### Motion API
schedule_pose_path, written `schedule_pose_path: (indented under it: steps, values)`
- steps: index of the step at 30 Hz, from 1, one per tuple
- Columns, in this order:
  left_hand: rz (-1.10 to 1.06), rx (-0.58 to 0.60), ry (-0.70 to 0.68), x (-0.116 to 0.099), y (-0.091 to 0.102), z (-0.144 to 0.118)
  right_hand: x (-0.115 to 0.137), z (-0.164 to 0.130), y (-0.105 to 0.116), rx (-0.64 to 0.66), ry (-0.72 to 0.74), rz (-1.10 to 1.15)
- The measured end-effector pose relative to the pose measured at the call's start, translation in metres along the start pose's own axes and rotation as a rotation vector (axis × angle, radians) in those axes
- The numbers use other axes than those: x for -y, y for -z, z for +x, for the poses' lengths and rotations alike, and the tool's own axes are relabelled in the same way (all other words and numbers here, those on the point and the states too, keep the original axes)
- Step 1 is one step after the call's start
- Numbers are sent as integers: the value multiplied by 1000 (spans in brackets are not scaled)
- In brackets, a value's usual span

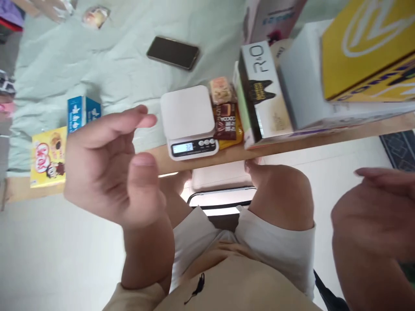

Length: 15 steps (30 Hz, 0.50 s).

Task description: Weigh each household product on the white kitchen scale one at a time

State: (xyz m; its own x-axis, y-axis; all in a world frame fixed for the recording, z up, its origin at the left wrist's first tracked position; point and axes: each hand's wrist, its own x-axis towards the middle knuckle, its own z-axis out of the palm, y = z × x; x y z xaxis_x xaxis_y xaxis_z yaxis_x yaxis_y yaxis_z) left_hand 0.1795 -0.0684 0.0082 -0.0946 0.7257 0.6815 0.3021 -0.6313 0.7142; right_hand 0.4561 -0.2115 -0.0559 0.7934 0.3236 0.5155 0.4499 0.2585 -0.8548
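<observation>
My left hand (pixel 110 168) hovers over the table's front edge with fingers and thumb apart, holding nothing. It is nearest to a yellow snack box (pixel 48 155) and a blue box (pixel 78 113), both partly behind it. To its right lies a white kitchen scale (pixel 188 113) with a bare platform and a lit display. Against the scale's right side are a brown snack packet (pixel 225 122) and a clear-wrapped snack (pixel 221 90). My right hand (pixel 372 211) is at the right edge, off the table above the floor; its fingers run partly out of frame.
A dark phone (pixel 173 52) rests on the pale green cloth (pixel 123 52) behind the scale. Several boxes crowd the right side, among them a white and black box (pixel 266 88) and a large yellow box (pixel 369 47). Another wrapped item (pixel 96 17) lies at the far left.
</observation>
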Motion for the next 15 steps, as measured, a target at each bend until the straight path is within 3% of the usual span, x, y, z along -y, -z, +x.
schedule_pose_path:
  steps: [4, 7, 11, 13, 15]
  values:
    - [176, -191, 86, 24, 76, 3, 48, -70, -50, 714, 25, 177]
    - [317, -238, 155, 51, 149, 3, 69, -117, -101, 1100, 14, 207]
    - [546, -271, 185, 96, 240, -4, 86, -176, -170, 1337, -45, 183]
    - [589, -262, 160, 112, 263, -12, 93, -203, -203, 1428, -64, 176]
    - [601, -166, 146, 119, 266, -20, 101, -228, -236, 1502, -114, 161]
